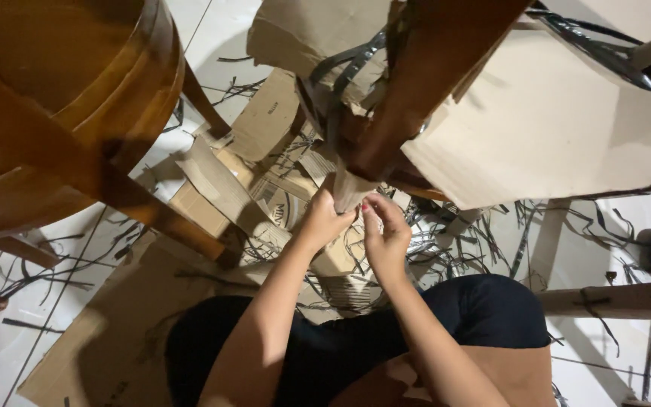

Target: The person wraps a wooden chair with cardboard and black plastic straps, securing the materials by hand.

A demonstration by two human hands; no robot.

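Your left hand (324, 218) and right hand (386, 230) both pinch the torn brown cardboard wrap (349, 192), seemingly creased, around the wooden leg (423, 83).

Your right hand (386, 235) shows red-painted nails. The cardboard wrap (544, 120) you grip is plain tan-brown, bound with glossy black straps (348, 68). The chair (62, 113) is warm amber-brown wood. The floor (9, 324) is white tile strewn with black strips; your shorts (340, 347) are black.
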